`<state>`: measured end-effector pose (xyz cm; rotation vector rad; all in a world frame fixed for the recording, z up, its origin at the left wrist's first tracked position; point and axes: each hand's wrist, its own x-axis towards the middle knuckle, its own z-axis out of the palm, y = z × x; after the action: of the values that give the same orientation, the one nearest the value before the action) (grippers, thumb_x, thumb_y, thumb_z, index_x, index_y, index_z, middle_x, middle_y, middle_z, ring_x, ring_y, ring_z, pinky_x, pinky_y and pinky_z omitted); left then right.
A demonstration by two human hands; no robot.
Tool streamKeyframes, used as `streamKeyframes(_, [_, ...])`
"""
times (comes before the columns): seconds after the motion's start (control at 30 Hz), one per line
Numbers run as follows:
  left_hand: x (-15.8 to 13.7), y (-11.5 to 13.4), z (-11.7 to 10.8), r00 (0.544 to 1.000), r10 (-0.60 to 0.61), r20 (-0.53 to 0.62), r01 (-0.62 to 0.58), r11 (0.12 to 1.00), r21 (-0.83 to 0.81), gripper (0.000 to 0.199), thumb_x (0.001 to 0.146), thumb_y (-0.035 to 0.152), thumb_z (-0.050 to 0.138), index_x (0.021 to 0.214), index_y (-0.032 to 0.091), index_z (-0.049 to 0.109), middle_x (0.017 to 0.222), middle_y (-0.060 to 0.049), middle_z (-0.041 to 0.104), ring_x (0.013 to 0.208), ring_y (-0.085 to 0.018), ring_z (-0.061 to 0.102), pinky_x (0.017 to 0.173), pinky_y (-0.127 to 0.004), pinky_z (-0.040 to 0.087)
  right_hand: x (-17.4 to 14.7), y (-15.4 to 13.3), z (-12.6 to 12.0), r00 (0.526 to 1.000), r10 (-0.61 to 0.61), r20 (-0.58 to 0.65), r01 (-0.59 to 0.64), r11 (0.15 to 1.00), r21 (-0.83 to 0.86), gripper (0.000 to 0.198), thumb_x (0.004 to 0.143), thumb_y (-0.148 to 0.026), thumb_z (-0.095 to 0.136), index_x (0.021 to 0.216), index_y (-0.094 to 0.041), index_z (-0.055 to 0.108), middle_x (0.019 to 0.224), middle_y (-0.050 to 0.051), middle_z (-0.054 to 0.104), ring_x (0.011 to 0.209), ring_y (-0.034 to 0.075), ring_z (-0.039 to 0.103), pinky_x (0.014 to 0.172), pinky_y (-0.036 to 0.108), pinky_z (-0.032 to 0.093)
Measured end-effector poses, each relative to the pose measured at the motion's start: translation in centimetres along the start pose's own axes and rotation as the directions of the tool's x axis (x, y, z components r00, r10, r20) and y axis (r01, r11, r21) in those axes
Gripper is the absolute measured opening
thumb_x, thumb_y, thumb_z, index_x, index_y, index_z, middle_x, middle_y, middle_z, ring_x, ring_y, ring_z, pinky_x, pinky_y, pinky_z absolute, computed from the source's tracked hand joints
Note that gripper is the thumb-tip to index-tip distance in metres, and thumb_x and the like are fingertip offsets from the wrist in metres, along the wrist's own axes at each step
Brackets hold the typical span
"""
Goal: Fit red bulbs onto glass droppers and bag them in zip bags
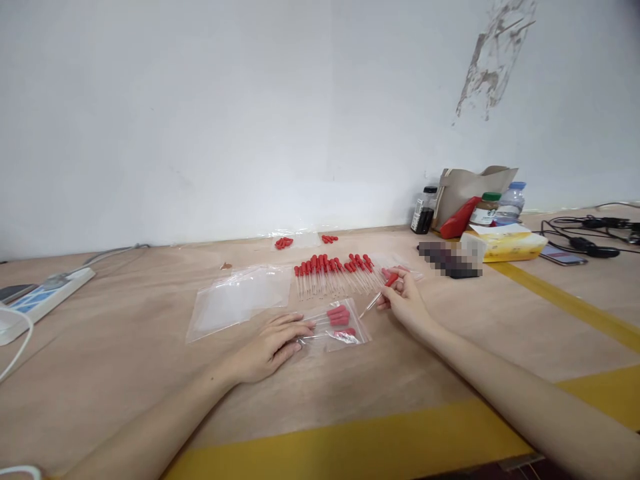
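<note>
The right hand [404,298] held a red-capped dropper [391,279] with its fingers closed around the red bulb, the clear tube slanting down leftward to just beside a clear bag [357,333]. That bag lay on the counter [125,327] with more red-bulbed droppers inside. The left hand [273,343] rested its extended fingers over the bag's left end; whether they pinched it, one could not tell. A row of loose droppers [323,265] lay beyond, beside flat clear bags [245,297].
</note>
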<state>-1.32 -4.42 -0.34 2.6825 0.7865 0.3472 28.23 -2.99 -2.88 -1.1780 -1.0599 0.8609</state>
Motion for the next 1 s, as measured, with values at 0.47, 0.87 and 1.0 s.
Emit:
streamKeyframes(0.47, [-0.1, -0.3, 0.3, 1.000, 0.007, -0.025, -0.007, 1.000, -0.020, 0.025, 0.091, 0.024, 0.035, 0.113, 0.025, 0.048, 0.130, 0.001, 0.046, 0.127, -0.019, 0.028, 0.103, -0.040, 0.029, -1.9, -0.1, 0.4, 0.990, 0.072, 0.125, -0.082, 0.993, 0.082, 0.048, 0.063, -0.031, 0.060, 0.101, -0.023, 0.031, 0.063, -0.008, 0.048, 0.050, 0.010, 0.055, 0.049, 0.027, 0.051])
streamKeyframes(0.87, [-0.1, -0.1, 0.2, 0.999, 0.013, -0.033, -0.013, 1.000, -0.004, 0.030, 0.091, 0.026, 0.035, 0.119, 0.027, 0.047, 0.129, 0.001, 0.048, 0.126, -0.020, 0.030, 0.102, -0.040, 0.030, -1.8, -0.2, -0.7, 0.958, 0.093, 0.271, -0.027, 0.971, -0.238, 0.032, 0.059, -0.039, 0.067, 0.076, -0.017, 0.052, 0.061, -0.002, 0.055, 0.052, 0.009, 0.051, 0.048, 0.022, 0.042])
streamKeyframes(1.0, [-0.1, -0.3, 0.4, 1.000, 0.008, -0.025, -0.008, 1.000, 0.022, 0.034, 0.092, 0.027, 0.035, 0.125, 0.028, 0.041, 0.130, 0.001, 0.046, 0.127, -0.019, 0.029, 0.103, -0.039, 0.029, -1.9, 0.0, -0.4, 0.935, 0.031, 0.354, 0.140, 0.884, -0.446, 0.024, 0.060, -0.037, 0.066, 0.070, -0.015, 0.062, 0.054, -0.003, 0.052, 0.049, 0.008, 0.044, 0.046, 0.021, 0.035])
